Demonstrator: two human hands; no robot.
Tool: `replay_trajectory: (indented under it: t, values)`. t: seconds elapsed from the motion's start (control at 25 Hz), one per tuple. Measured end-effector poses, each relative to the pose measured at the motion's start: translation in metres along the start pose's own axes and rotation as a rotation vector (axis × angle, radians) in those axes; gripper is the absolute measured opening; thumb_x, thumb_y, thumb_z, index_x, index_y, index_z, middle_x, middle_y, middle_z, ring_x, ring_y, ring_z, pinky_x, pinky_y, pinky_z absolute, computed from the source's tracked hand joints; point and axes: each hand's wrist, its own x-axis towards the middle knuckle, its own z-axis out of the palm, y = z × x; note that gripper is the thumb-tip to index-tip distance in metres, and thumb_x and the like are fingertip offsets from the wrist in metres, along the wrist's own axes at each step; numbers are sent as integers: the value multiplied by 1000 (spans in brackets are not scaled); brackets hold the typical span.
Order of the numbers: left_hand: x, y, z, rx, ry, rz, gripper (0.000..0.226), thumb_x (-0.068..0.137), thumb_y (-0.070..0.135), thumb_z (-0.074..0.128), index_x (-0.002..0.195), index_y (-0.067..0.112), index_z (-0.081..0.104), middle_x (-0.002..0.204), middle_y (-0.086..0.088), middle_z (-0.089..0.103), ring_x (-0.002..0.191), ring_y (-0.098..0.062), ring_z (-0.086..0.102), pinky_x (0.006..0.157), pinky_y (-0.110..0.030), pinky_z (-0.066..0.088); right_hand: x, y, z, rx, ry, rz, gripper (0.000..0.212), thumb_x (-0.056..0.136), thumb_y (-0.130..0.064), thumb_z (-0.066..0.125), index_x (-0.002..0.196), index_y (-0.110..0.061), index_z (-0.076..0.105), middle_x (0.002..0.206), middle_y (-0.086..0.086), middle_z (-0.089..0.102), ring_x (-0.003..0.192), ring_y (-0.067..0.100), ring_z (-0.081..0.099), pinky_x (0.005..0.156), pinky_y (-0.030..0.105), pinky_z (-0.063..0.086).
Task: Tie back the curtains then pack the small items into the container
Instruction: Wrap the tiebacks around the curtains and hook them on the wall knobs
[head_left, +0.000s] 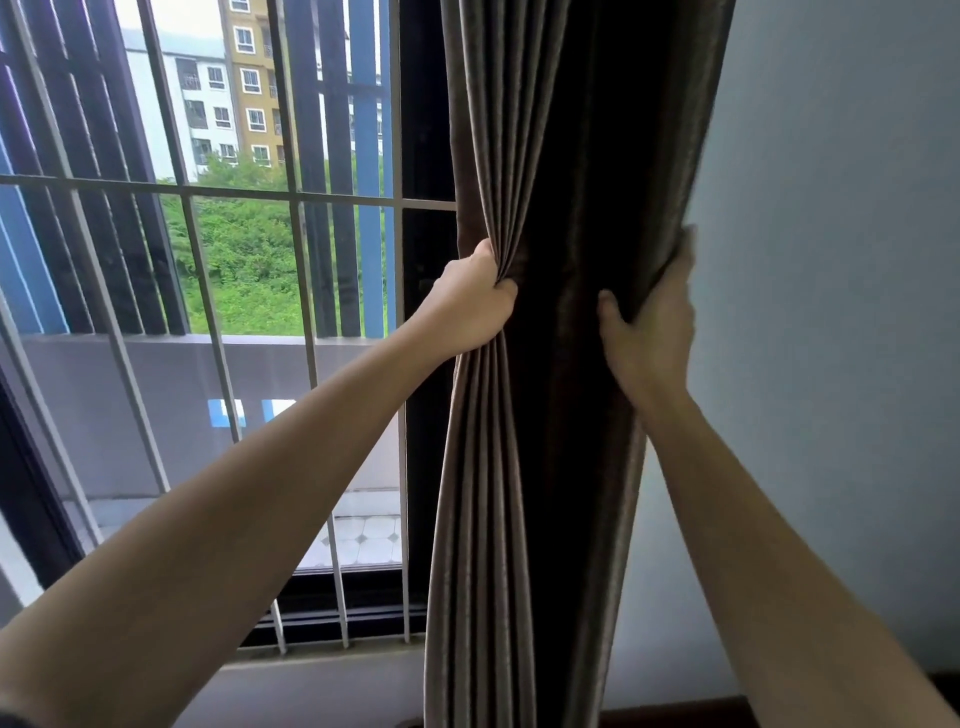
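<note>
1. Curtain (545, 156) hangs bunched into a thick column at the right edge of the window (234, 234), beside the wall (831, 260); its folds pinch to a waist where the hands meet it.
2. Left hand (467, 306) is clenched on the folds at the window side; right hand (649, 327) wraps the wall side, thumb in front, fingers (685, 244) gone behind the cloth; both are closed on fabric.
3. Gathering looks nearly done to me; no tie-back, cord or hook shows anywhere, so the tying itself is not yet done.
4. Only this one curtain is in view; whether another hangs at the far side, I cannot tell.
5. Packing is all still ahead, as far as I can judge; no container and no small items appear from here, so nothing can be said of contents.
6. Bars (311, 197) cross the glass; the pane beside the curtain stands uncovered.
</note>
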Motion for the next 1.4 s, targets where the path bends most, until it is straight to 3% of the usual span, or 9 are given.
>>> replay_trajectory:
  t: [0.12,0.4,0.72,0.92,1.04,1.12,1.2,1.28,1.4]
  values:
    - [1,1,1,-28,-11,6,21,93,15,39,114,15,43,93,-1,56,80,-16,58,64,-25,46,-15,10,24,-155,-298,-117,46,85,5,47,131,-4,44,112,21,65,100,38,61,82,31,45]
    - [2,-1,-1,-47,-35,-13,39,94,10,36,134,9,35,92,1,51,73,-11,54,57,-22,40,-79,43,63,38,-582,-182,30,88,11,39,112,-1,53,79,16,64,61,21,58,53,9,41]
    - [4,-1,1,-43,-39,-7,39,95,11,36,134,10,34,105,-6,54,78,-12,54,60,-22,41,-85,45,56,144,-654,-133,35,93,4,40,125,-7,49,85,5,64,65,9,59,59,9,45]
    - [0,7,4,-127,-44,-18,39,92,33,49,126,15,45,89,8,56,78,-6,56,60,-18,41,-102,39,58,386,-724,-49,42,95,-4,35,130,-23,45,97,-5,65,87,6,63,79,22,53]
    - [2,4,7,40,27,40,30,84,36,62,102,17,48,82,10,52,75,-9,56,56,-16,41,-122,37,66,549,-763,29,43,99,-23,24,139,-39,21,136,-30,39,126,-17,34,110,12,25]
    - [3,-1,8,64,103,36,8,84,17,54,85,17,46,75,3,50,68,-16,52,51,-19,35,-124,36,71,589,-705,63,40,95,-48,14,135,-54,14,151,-27,17,140,-9,12,116,22,8]
    - [2,-4,8,-82,121,5,19,80,6,45,67,19,43,68,0,49,61,-18,47,50,-24,32,-106,31,77,603,-589,142,57,82,-73,9,137,-57,12,154,-23,5,142,-4,4,118,29,4]
    - [-3,-3,9,-305,112,-25,33,77,-3,41,53,21,42,54,5,47,52,-13,44,46,-21,32,-70,23,80,672,-466,226,83,72,-83,15,145,-43,16,153,-20,16,142,2,16,120,35,12]
    - [-6,-6,11,-536,87,-57,39,72,-13,36,46,17,37,43,10,39,44,-6,39,45,-20,30,-21,1,70,788,-463,278,78,80,-80,13,137,-35,42,138,-2,52,127,12,49,112,41,34]
